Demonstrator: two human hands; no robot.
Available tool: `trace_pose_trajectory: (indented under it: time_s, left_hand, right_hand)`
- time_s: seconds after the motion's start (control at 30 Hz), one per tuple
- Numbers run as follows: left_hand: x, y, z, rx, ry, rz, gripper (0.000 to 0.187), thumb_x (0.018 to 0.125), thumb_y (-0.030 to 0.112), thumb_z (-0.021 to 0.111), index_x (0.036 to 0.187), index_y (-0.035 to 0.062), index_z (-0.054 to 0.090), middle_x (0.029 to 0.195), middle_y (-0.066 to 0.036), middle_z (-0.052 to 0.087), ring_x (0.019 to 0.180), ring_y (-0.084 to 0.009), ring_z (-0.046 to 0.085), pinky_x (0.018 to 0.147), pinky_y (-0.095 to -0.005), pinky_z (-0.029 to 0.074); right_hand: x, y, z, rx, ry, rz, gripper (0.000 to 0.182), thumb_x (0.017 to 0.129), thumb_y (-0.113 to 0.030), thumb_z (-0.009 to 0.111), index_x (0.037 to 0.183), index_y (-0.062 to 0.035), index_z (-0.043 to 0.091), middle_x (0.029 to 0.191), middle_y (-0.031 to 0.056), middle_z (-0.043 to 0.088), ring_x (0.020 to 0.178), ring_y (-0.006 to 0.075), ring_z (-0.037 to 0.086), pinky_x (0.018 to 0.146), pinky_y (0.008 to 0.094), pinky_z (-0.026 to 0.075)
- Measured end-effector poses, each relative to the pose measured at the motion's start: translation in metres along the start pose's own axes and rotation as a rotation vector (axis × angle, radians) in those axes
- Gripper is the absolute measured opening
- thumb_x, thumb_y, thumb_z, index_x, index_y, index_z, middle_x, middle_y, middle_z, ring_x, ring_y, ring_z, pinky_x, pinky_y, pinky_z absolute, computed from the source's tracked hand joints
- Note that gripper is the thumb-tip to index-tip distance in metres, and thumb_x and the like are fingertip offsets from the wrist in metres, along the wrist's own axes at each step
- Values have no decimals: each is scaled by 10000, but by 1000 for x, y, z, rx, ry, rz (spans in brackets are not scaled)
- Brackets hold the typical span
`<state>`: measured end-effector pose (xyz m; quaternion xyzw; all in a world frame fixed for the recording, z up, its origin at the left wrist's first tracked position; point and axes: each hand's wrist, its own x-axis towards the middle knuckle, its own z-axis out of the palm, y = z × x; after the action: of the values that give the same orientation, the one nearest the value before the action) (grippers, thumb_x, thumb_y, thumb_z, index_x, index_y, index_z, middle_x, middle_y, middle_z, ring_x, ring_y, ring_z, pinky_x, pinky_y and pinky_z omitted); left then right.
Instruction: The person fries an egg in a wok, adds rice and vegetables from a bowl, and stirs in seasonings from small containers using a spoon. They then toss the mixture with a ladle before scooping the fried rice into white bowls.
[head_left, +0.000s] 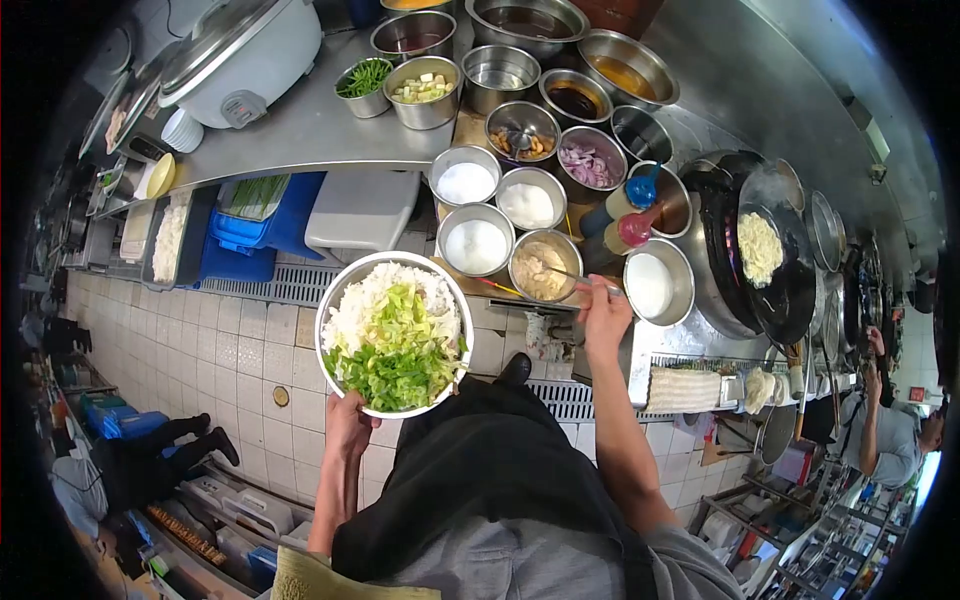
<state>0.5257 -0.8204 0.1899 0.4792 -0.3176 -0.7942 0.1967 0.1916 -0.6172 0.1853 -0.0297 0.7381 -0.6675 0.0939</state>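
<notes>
Brimming with rice [350,322] and chopped greens [408,352], white bowl [322,342] is gripped by left hand [350,424], left of centre; utensil [571,275] is pinched by right hand [604,312] in metal pot [513,270], mid-frame.

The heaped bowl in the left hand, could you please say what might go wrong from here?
Gripped at its edge by the left hand alone, the heaped bowl might tip and spill its greens. The spoon in the right hand could drop tan contents into the white-filled bowl nearby.
</notes>
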Motion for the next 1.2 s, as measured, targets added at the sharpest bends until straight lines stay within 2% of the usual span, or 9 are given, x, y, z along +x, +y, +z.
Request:
trace_pose_trajectory:
  time_s: [0.07,0.2,0.47,0.53,0.57,0.73,0.97,1.03,1.2]
  left_hand:
    - [-1,2,3,3,11,1,215,742,-5,434,915,-89,529,720,-124,572,482,-182,517,378,-285,395]
    - [0,3,10,19,13,16,238,737,-6,434,933,-105,526,721,-132,575,473,-186,519,382,-291,416]
    - [-4,10,32,69,-12,-14,244,750,4,425,964,-73,514,736,-104,566,516,-173,518,393,-284,411]
    - [-3,10,38,49,-12,-18,252,739,1,427,963,-69,519,725,-102,561,502,-166,511,385,-275,403]
    - [-1,8,37,51,-21,-22,252,739,1,427,963,-69,519,725,-102,561,502,-166,511,385,-275,403]
    - [0,3,45,28,-48,-35,243,729,3,426,940,-66,524,697,-92,554,457,-152,482,364,-260,382]
    - [1,3,34,44,-56,-13,241,729,8,428,937,-70,522,708,-101,559,472,-160,492,367,-270,383]
    - [2,5,28,42,-91,-13,241,750,9,429,965,-68,507,748,-115,566,496,-176,511,382,-288,399]
    - [0,8,26,21,-34,-7,238,762,6,426,977,-56,505,760,-108,571,504,-170,521,373,-279,395]
  right_hand:
    - [3,4,-8,168,71,38,203,929,-132,544,1006,32,636,787,127,672,484,57,462,391,218,377]
    - [-8,-37,-19,264,55,63,215,917,-105,508,1015,52,617,803,141,670,505,67,468,413,215,385]
    - [-67,-109,1,255,-306,-46,215,939,-117,542,1029,54,636,853,136,681,568,98,536,506,231,438]
    - [-57,-97,6,-136,-115,-316,210,939,-105,551,1043,55,638,873,129,685,654,123,596,587,248,488]
    - [-44,-83,4,-236,-78,-334,206,933,-102,557,1032,56,645,880,150,687,716,171,641,664,279,510]
    - [-9,-27,-2,-537,-76,-416,206,913,-118,577,998,53,654,860,183,677,739,224,659,693,311,507]
    - [-5,-8,5,-311,-65,-204,222,919,-131,567,1003,56,654,829,146,693,728,165,650,674,286,498]
    - [-7,-4,7,-279,-89,-210,252,941,-147,550,1066,54,637,857,88,699,607,56,531,511,208,426]
    - [-9,-2,3,-186,-90,-169,240,944,-145,538,1061,40,636,856,91,694,580,58,522,488,200,437]
